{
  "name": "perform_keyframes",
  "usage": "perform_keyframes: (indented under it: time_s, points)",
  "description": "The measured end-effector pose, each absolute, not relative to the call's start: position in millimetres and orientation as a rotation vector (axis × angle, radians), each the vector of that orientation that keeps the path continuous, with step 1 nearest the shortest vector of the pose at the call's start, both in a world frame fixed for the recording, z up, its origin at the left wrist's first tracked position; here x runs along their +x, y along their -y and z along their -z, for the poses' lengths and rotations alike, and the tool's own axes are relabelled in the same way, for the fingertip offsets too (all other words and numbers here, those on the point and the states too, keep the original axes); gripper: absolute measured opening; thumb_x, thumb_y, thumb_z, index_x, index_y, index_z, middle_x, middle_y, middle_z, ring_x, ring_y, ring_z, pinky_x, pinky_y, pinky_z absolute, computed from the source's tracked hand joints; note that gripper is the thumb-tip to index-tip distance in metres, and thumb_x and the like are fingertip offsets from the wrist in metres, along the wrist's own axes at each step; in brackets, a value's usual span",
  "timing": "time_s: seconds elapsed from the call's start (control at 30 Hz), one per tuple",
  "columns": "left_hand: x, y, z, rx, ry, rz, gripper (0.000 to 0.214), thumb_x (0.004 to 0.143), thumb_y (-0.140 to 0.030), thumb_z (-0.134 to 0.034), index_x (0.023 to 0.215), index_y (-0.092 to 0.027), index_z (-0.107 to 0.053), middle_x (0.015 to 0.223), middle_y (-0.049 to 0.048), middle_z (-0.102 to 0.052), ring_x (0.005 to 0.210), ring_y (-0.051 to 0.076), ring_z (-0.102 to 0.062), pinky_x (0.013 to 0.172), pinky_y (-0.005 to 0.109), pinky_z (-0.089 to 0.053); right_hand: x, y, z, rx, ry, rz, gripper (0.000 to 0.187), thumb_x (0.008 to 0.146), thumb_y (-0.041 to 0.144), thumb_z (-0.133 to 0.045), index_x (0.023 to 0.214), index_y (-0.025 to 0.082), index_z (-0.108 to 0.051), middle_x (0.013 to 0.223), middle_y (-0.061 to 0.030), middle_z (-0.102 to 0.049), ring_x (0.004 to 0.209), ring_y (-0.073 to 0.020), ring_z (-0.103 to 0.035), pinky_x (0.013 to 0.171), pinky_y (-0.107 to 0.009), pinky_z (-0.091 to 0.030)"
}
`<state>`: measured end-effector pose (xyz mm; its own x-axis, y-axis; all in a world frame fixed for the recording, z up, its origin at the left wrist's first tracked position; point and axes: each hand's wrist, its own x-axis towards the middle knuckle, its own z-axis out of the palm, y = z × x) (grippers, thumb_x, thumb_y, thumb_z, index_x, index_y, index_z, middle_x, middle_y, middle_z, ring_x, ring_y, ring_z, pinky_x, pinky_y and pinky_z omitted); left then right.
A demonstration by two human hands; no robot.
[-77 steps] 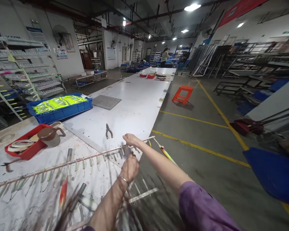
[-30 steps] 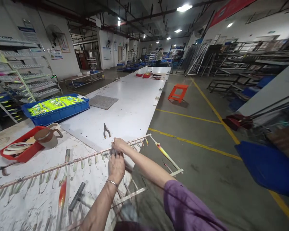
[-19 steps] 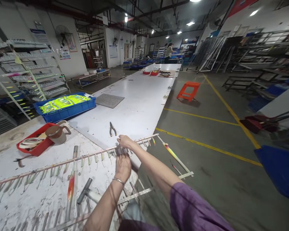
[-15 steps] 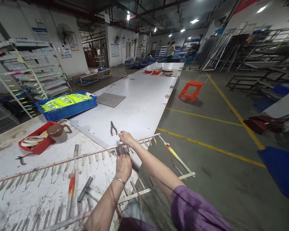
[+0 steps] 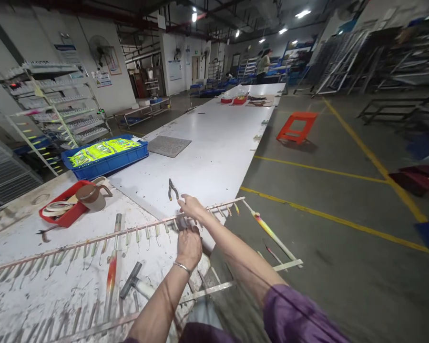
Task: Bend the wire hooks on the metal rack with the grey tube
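Both hands meet at the table's near right edge: the left hand point(image 5: 188, 244) and right hand point(image 5: 192, 207) pinch a small clip point(image 5: 181, 222) on the long rack bar point(image 5: 128, 232), which runs left-right across them

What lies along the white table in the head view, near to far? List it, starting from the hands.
Left hand → right hand at the hooked metal bar → pliers → grey mat → red trays at the table's far end.
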<state>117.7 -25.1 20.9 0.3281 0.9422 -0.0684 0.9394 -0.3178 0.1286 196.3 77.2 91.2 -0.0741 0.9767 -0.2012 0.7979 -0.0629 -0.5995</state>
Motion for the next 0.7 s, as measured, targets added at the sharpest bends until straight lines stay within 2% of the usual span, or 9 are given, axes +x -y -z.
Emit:
perform_keyframes:
  time_s: [0.07,0.17,0.23,0.3,0.4,0.5,0.6,0.7]
  points:
    - [123.4,28.2,-32.4,2.461,-1.792,-0.028,0.038,0.102,-0.007,-0.047,0.131,-0.009,-0.071,0.12,0.0217,-0.073,0.114,0.031,-0.071,0.1,0.042,-0.052,214.0,-74.8,-95.7,-1.899,1.899,-0.836,0.055,0.114,0.034,-0.047,0.162,0.009,-0.049,0.12,-0.0158,-0.083,0.121,-0.0228,-0.075,0.106,-0.028,-0.051]
    - [141.1,27.9,-51.2,2.514,-1.784,-0.08,0.032,0.106,-0.013,-0.046,0.125,-0.013,-0.072,0.116,0.0177,-0.074,0.112,0.03,-0.071,0.099,0.041,-0.054,265.0,-75.5,-106.3,-1.947,1.843,-0.775,0.055,0.112,0.033,-0.051,0.161,0.007,-0.051,0.117,-0.0161,-0.083,0.116,-0.0235,-0.077,0.107,-0.028,-0.051]
    - [158.7,23.3,-59.4,2.564,-1.643,-0.107,0.028,0.108,-0.021,-0.049,0.125,-0.015,-0.071,0.125,0.0159,-0.072,0.116,0.029,-0.071,0.101,0.041,-0.056,309.0,-76.5,-117.0,-2.008,1.783,-0.713,0.054,0.113,0.034,-0.05,0.16,0.008,-0.052,0.117,-0.0148,-0.084,0.107,-0.0221,-0.079,0.105,-0.027,-0.052]
    - [180.5,16.3,-61.3,2.598,-1.399,-0.118,0.03,0.108,-0.025,-0.054,0.133,-0.018,-0.067,0.143,0.0142,-0.066,0.121,0.027,-0.07,0.104,0.038,-0.058,352.6,-75.9,-128.7,-2.077,1.712,-0.635,0.054,0.114,0.035,-0.047,0.162,0.01,-0.05,0.118,-0.0136,-0.084,0.1,-0.0203,-0.08,0.103,-0.026,-0.052]
    - [218.0,6.7,-55.1,2.565,-1.053,-0.08,0.048,0.106,-0.027,-0.058,0.154,-0.021,-0.053,0.167,0.0133,-0.047,0.135,0.027,-0.065,0.11,0.035,-0.057,402.9,-72.0,-139.4,-2.162,1.638,-0.556,0.054,0.114,0.032,-0.046,0.162,0.01,-0.049,0.117,-0.0135,-0.084,0.094,-0.0193,-0.08,0.101,-0.025,-0.052]
    - [253.3,1.3,-46.6,2.472,-0.988,-0.005,0.062,0.104,-0.029,-0.059,0.163,-0.019,-0.044,0.174,0.0193,-0.035,0.14,0.033,-0.063,0.114,0.039,-0.055,427.3,-67.5,-134.6,-2.197,1.647,-0.568,0.051,0.113,0.029,-0.048,0.159,0.008,-0.053,0.118,-0.014,-0.084,0.089,-0.0193,-0.079,0.098,-0.024,-0.053]
    - [279.1,-4.4,-39.7,2.324,-1.17,0.041,0.064,0.103,-0.034,-0.059,0.162,-0.013,-0.045,0.164,0.0283,-0.045,0.133,0.038,-0.068,0.111,0.042,-0.054,430.9,-65.8,-119.2,-2.182,1.715,-0.627,0.049,0.114,0.027,-0.046,0.159,0.01,-0.054,0.122,-0.0132,-0.083,0.082,-0.0173,-0.078,0.096,-0.023,-0.052]
    - [293.8,-14.8,-31.5,2.178,-1.204,0.036,0.065,0.105,-0.041,-0.053,0.161,-0.007,-0.046,0.152,0.0309,-0.055,0.135,0.039,-0.066,0.112,0.042,-0.051,424.5,-69.0,-105.5,-2.156,1.788,-0.693,0.048,0.116,0.027,-0.042,0.159,0.01,-0.053,0.125,-0.0137,-0.082,0.074,-0.0144,-0.075,0.093,-0.02,-0.05]
